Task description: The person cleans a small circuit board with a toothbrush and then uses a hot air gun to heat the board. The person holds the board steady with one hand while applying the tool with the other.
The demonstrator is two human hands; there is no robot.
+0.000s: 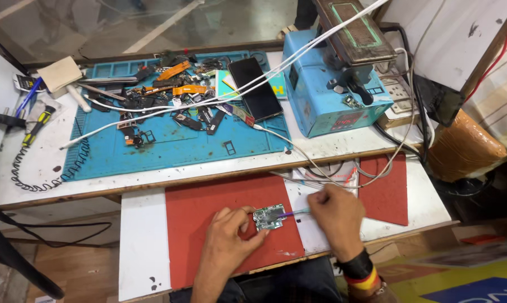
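Note:
My left hand [229, 229] grips a small green circuit board [268, 216] by its left edge, holding it just above a red mat [208, 202] on the lower pull-out shelf. My right hand [336, 216] holds a thin purple-handled tool [292, 213] whose tip touches the board's right side. A black, red and yellow band sits on my right wrist. Both hands are close together at the front of the shelf.
On the upper bench lies a blue work mat [169, 143] strewn with phone parts and flex cables, a dark phone [257, 88], a blue heating machine [335, 84], white cables, a coiled cord [40, 177] and a screwdriver [37, 124]. A second red mat [388, 188] lies right.

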